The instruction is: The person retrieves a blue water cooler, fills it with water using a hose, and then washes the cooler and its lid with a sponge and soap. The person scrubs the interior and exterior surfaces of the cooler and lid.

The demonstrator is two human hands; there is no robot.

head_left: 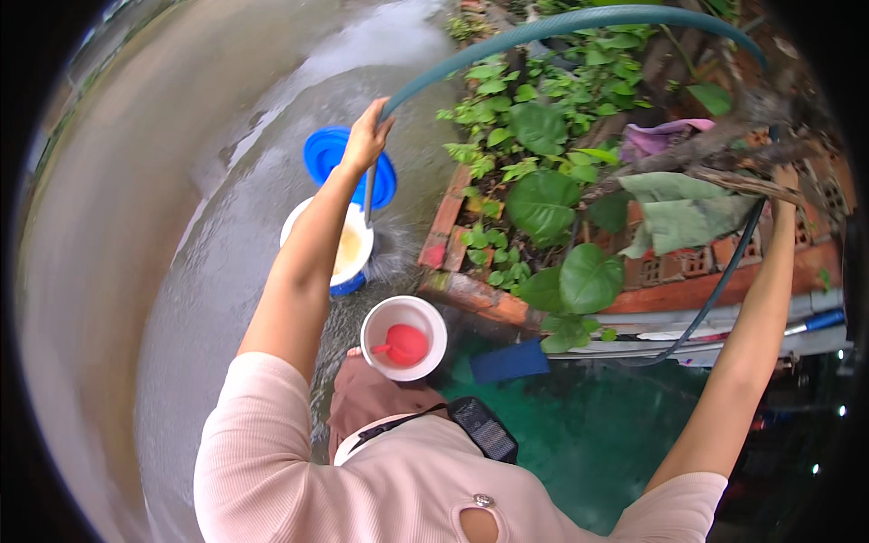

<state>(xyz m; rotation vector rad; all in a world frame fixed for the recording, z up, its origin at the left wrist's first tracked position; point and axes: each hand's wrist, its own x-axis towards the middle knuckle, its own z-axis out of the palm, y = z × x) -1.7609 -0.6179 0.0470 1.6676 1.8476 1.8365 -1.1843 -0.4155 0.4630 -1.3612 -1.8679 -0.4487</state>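
Observation:
My left hand (366, 138) is closed round the end of a green garden hose (561, 20), held out ahead of me. A straight grey stream drops from below that hand to the rim of a white bucket (365, 242), with spray beside it. Something yellowish shows in the bucket, partly hidden by my left forearm. Behind it is a round blue lid (324, 154). The hose arches over the plants to the far right, where my right hand (786, 185) is closed on it; a branch partly hides those fingers. Nearer me stands a white pail (438, 339) with a red dipper (405, 344) inside.
A brick-edged bed (445, 217) holds leafy plants (543, 204). Over it lie dry branches (706, 149), a green cloth (688, 213) and a purple cloth (656, 138). A blue flat piece (509, 361) lies on the green wet floor (597, 425). Wet concrete (226, 317) stretches left.

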